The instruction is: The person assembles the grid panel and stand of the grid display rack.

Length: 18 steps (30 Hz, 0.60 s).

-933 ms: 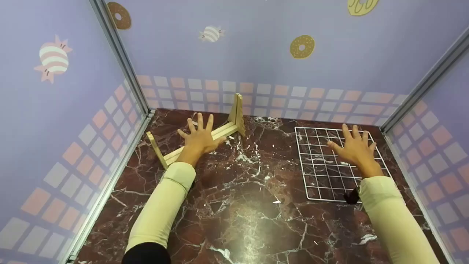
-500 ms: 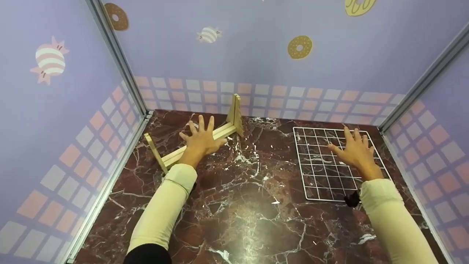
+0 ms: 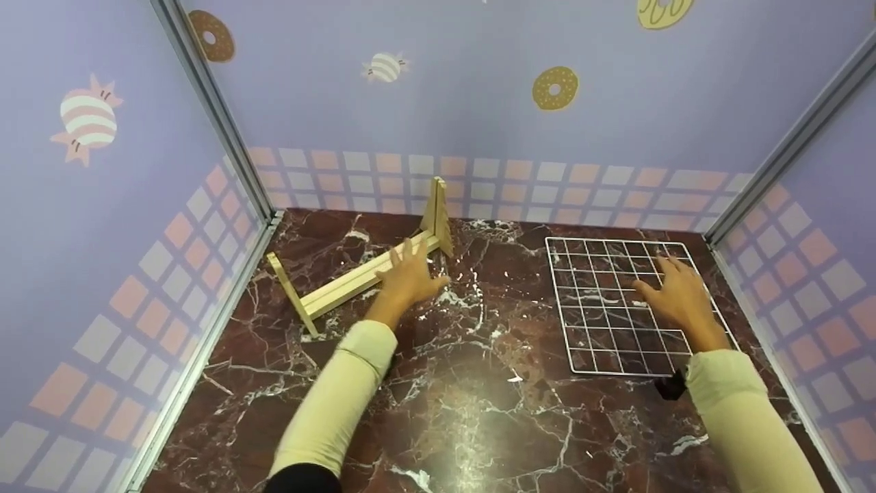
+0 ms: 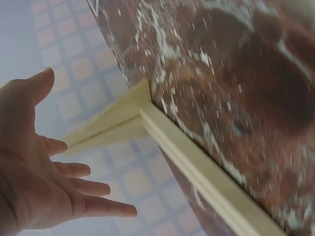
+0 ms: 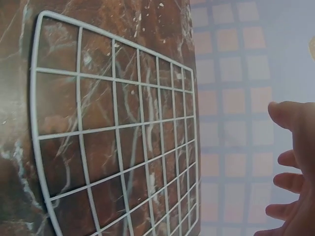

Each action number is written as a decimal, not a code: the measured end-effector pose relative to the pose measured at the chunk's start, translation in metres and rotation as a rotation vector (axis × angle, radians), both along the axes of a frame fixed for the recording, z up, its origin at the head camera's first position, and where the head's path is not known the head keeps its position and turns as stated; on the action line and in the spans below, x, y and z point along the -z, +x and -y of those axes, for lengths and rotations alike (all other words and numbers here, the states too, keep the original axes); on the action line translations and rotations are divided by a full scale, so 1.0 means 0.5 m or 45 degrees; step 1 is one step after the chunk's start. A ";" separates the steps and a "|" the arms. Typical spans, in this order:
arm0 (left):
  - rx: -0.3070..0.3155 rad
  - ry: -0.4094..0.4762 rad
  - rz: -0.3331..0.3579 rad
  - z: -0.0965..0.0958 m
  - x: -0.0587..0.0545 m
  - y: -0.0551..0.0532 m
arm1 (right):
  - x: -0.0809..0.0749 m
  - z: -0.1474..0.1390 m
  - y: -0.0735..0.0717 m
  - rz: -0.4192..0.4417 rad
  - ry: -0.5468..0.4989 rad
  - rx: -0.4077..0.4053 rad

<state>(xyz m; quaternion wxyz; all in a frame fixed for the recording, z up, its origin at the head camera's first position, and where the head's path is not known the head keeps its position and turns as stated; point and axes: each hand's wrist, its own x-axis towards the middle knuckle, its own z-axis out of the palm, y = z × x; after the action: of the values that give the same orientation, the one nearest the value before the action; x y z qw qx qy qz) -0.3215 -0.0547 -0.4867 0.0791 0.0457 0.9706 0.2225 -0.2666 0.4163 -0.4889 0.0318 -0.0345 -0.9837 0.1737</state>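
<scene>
My left hand hovers in front of a pale wooden rack, fingers spread and holding nothing. The rack has two long rails joining an upright end piece at each side; the taller one, with notched edges, stands near the back wall. In the left wrist view the rails run away from the hand, with a gap between. My right hand hangs over a white wire grid panel lying flat, its fingers relaxed. The right wrist view shows that hand apart from the grid.
A dark red marbled surface carries the rack at left and the grid at right. Purple patterned panels wall it in at the back and both sides, with grey metal posts at the corners. White flecks mark the middle.
My left hand has moved right and toward me, uncovering more of the rack's rails. The right hand has shifted slightly right and nearer, its fingers less spread. Rack and grid keep their places.
</scene>
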 end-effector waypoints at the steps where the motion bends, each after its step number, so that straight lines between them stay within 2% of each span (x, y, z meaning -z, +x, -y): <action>1: 0.004 0.020 -0.003 -0.012 0.006 0.003 | 0.004 -0.005 0.004 -0.021 -0.003 0.014; 4: 0.018 0.083 -0.006 -0.052 0.024 0.012 | 0.016 -0.023 0.016 -0.044 -0.022 0.071; 9: 0.024 0.163 -0.014 -0.126 0.051 0.025 | 0.035 -0.050 0.029 0.003 -0.081 0.170; 12: 0.024 0.216 -0.001 -0.174 0.073 0.035 | 0.049 -0.064 0.037 0.064 -0.113 0.225; 18: 0.061 0.327 0.044 -0.266 0.121 0.070 | 0.097 -0.083 0.061 0.237 -0.148 0.353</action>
<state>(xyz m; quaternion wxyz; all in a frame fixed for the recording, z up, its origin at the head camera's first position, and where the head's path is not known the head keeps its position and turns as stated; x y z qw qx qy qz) -0.2865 0.0782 -0.5472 0.0945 0.0747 0.9313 0.3437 -0.2361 0.4576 -0.5376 -0.0378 -0.1875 -0.9565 0.2203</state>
